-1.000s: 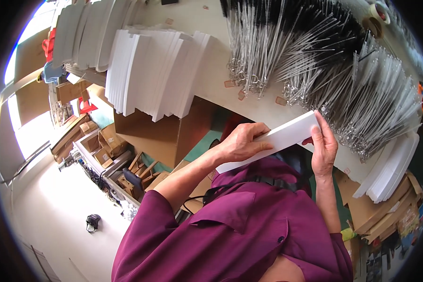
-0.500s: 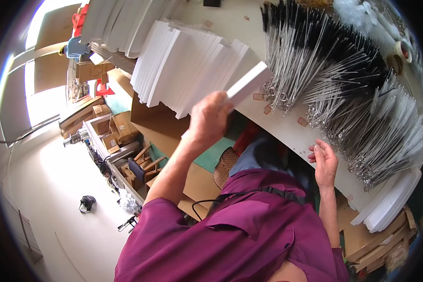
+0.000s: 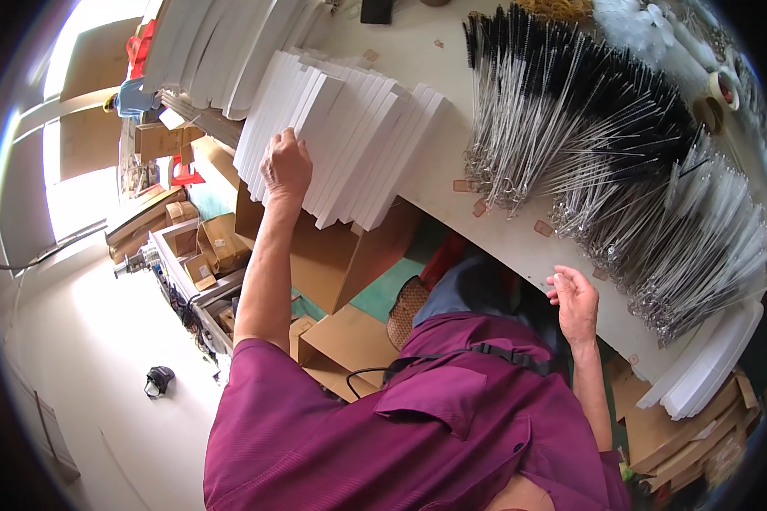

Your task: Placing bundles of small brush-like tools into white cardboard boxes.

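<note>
My left hand lies over the front part of a row of narrow white boxes, with its fingers curled down against them. Its fingertips are hidden, so I cannot make out whether it grips one. The boxes stand packed side by side, and a few rise above the others. At the table's front edge, my right hand is held with loosely bent fingers apart and nothing in them. Beyond it lie many wire-handled brushes with black bristles and looped ends, and brushes with pale bristles.
More white pieces are stacked at the far left, and others lie at the table's right end. Rolls of tape stand at the back right. An open cardboard box sits below the table edge. Small tags dot the tabletop.
My left hand has moved left from the row's right end and no longer carries the white box it held there. My right hand has shifted slightly left.
</note>
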